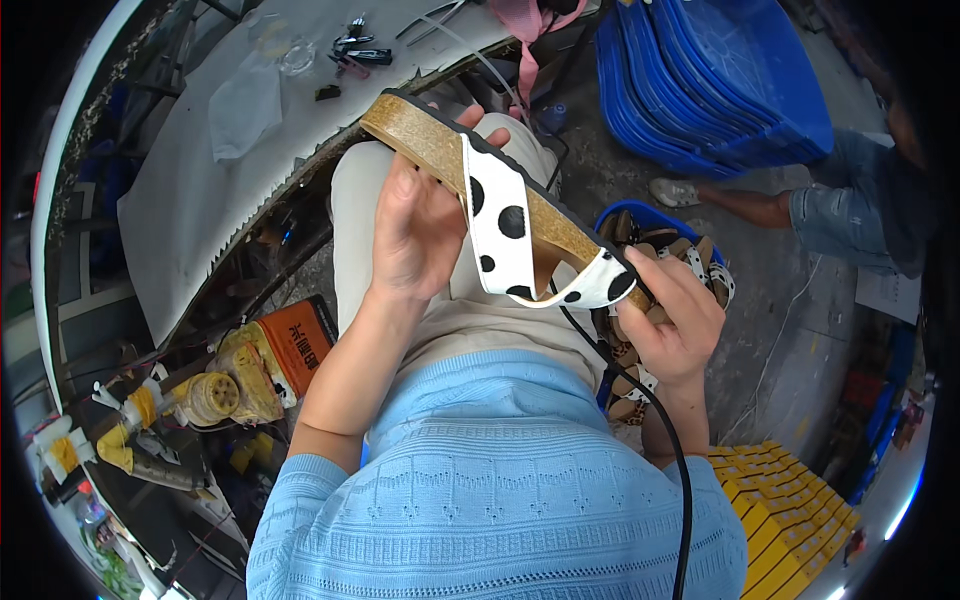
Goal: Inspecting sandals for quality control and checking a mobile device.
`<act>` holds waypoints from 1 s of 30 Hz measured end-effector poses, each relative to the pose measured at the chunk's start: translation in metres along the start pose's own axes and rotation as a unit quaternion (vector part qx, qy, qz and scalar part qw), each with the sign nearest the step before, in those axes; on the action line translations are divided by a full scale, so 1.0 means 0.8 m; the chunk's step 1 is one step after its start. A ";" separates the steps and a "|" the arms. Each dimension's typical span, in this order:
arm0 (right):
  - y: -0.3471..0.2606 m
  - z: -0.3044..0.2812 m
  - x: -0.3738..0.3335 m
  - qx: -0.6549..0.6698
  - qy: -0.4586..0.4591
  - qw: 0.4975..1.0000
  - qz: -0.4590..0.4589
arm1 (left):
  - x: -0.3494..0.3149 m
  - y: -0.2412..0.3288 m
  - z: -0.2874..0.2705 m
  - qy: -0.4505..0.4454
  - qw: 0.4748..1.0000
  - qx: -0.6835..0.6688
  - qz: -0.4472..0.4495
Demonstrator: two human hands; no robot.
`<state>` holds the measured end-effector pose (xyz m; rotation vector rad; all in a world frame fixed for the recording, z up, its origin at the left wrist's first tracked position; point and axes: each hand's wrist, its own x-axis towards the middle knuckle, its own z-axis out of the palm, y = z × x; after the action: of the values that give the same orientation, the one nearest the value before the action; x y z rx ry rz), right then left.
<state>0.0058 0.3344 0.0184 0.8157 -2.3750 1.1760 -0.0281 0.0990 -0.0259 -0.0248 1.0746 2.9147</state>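
Note:
A sandal (pixel 505 222) with a cork-coloured footbed edge, dark sole and wide white straps with black spots is held up in front of my lap, tilted on its side. My left hand (pixel 425 225) supports it from beneath, near the end at upper left, with fingertips showing past the dark sole. At the other end, my right hand (pixel 672 312) grips the sandal by the lower strap and sole edge. Part of the left fingers is hidden behind the sandal.
Right of my knees stands a blue basket (pixel 612 212) of spotted sandals. Beyond it rise stacked blue crates (pixel 715 85), with another person's leg (pixel 745 207) beside them. A pale worktable (pixel 180 215) lies at left; yellow boxes (pixel 780 520) sit lower right. A black cable (pixel 683 480) crosses my right side.

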 end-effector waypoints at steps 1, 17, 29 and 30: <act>0.000 0.001 0.000 0.002 0.000 1.000 -0.003 | 0.000 0.001 0.000 -0.004 1.000 0.003 0.007; 0.003 -0.002 -0.024 0.040 -0.019 0.988 0.150 | -0.006 -0.002 0.007 -0.048 0.995 0.063 0.053; 0.179 -0.097 -0.162 0.047 0.239 0.786 0.569 | -0.007 0.006 -0.221 0.080 0.571 0.817 0.015; 0.202 -0.088 -0.188 0.029 0.258 0.759 0.596 | -0.013 -0.001 -0.224 0.082 0.553 0.829 0.028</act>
<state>0.0226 0.5198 -0.1194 -1.1380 -2.2246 1.5526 -0.0172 -0.0170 -0.1622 -0.1847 3.1258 0.7471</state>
